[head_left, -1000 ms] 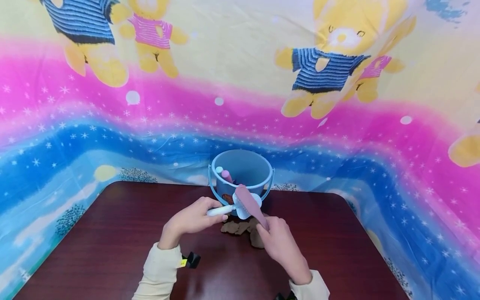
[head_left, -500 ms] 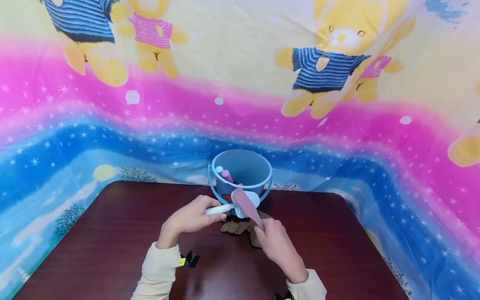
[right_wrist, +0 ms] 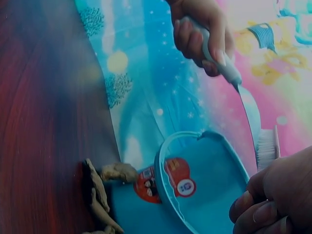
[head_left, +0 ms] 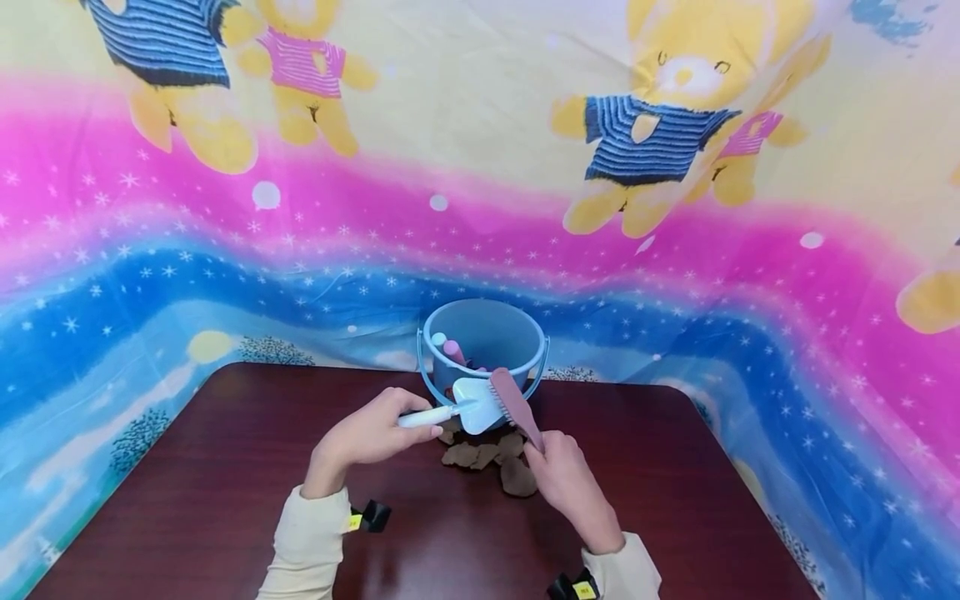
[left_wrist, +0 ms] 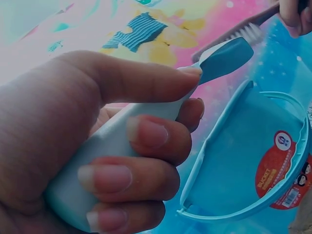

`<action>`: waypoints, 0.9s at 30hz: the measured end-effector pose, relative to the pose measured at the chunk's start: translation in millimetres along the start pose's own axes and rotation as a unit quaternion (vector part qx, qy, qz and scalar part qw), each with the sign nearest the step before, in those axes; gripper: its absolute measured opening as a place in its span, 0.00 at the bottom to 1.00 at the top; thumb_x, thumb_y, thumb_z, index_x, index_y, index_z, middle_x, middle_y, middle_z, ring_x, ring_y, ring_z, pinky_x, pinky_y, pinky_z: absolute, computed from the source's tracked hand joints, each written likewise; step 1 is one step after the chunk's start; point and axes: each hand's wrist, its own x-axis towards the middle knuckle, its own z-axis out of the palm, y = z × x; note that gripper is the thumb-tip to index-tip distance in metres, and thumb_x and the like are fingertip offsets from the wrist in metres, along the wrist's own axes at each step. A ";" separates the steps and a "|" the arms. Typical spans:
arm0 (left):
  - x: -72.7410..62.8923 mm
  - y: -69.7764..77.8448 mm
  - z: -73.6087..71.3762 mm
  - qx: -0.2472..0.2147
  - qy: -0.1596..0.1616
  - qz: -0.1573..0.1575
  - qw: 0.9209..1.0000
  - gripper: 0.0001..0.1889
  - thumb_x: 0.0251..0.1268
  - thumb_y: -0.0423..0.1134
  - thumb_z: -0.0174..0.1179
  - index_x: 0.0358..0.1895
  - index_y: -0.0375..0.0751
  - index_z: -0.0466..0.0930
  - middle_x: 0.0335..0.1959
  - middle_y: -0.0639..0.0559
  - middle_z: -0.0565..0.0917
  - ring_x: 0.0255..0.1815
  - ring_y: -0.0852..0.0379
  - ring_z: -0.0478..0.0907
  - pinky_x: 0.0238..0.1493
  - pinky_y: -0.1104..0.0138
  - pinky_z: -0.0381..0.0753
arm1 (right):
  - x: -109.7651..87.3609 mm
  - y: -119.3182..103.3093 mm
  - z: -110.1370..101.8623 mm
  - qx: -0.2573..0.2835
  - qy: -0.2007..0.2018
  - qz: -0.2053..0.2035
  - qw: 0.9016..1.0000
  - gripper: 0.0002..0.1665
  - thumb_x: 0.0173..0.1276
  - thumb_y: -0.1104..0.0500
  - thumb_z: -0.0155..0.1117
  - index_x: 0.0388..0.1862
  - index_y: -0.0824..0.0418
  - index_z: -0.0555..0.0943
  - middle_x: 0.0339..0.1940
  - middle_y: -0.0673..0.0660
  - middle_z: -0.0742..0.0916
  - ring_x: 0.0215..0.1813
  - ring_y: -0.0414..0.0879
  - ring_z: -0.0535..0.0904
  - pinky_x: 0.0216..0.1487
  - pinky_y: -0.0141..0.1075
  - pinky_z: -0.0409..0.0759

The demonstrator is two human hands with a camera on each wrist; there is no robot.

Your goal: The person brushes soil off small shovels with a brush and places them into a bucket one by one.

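My left hand [head_left: 367,429] grips the white handle of a small garden trowel [head_left: 476,407], fingers curled round it in the left wrist view. Its pale blue blade points right, in front of the bucket. From the right, my right hand [head_left: 567,477] holds a pinkish-brown brush [head_left: 513,402] by its handle. White bristles [right_wrist: 265,147] meet the blade near its tip in the right wrist view. Behind both tools stands a light blue bucket [head_left: 504,333] with its handle down at the front. Several brown, clay-like lumps [head_left: 517,477] lie on the table below the tools.
Inside the bucket, a pink handle end [head_left: 453,351] and a pale green one [head_left: 438,339] lean on the left wall. The dark red-brown table [head_left: 247,467] reaches a printed cloth backdrop [head_left: 360,275], with the bucket close to that back edge.
The brush first shifts left across the trowel blade, then right to the blade's tip end. My left hand has drawn slightly left with the trowel, uncovering more of the blade.
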 end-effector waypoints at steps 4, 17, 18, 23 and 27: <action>-1.2 0.2 -2.4 0.000 0.008 0.003 1.000 0.06 0.70 0.45 0.65 0.34 0.51 0.86 0.16 0.59 0.71 0.17 0.64 0.64 0.25 0.68 0.70 | 3.1 5.7 -3.4 -0.005 0.014 0.009 1.000 0.21 0.77 0.61 0.53 0.20 0.60 0.69 0.11 0.50 0.67 0.13 0.43 0.60 0.16 0.32 0.60; -2.7 1.2 -4.2 -0.009 0.014 0.002 1.000 0.07 0.70 0.46 0.65 0.33 0.50 0.85 0.17 0.58 0.70 0.17 0.63 0.63 0.25 0.67 0.70 | 7.5 15.9 -12.4 -0.023 0.048 0.029 0.998 0.17 0.75 0.61 0.57 0.23 0.62 0.74 0.12 0.51 0.68 0.15 0.43 0.63 0.16 0.32 0.62; -2.8 1.0 -3.9 -0.011 0.014 0.001 1.000 0.07 0.70 0.46 0.65 0.34 0.50 0.85 0.18 0.58 0.71 0.17 0.63 0.64 0.25 0.67 0.70 | 7.3 16.7 -12.6 -0.024 0.048 0.029 0.998 0.17 0.75 0.61 0.57 0.23 0.62 0.75 0.13 0.52 0.68 0.15 0.44 0.63 0.16 0.32 0.63; -2.9 -1.4 -1.3 -0.016 0.018 -0.004 1.000 0.07 0.69 0.46 0.66 0.36 0.49 0.87 0.19 0.56 0.73 0.16 0.63 0.65 0.24 0.67 0.71 | 7.8 19.7 -12.8 -0.039 0.051 0.025 0.998 0.17 0.74 0.61 0.59 0.23 0.63 0.76 0.12 0.52 0.69 0.15 0.44 0.65 0.16 0.34 0.65; -2.0 -1.1 -0.2 -0.014 0.040 0.002 0.999 0.05 0.68 0.44 0.67 0.38 0.47 0.87 0.22 0.56 0.77 0.19 0.61 0.68 0.25 0.66 0.73 | 8.7 21.3 -16.3 -0.050 0.055 0.021 0.997 0.19 0.73 0.61 0.60 0.19 0.61 0.75 0.12 0.50 0.68 0.15 0.43 0.65 0.16 0.34 0.64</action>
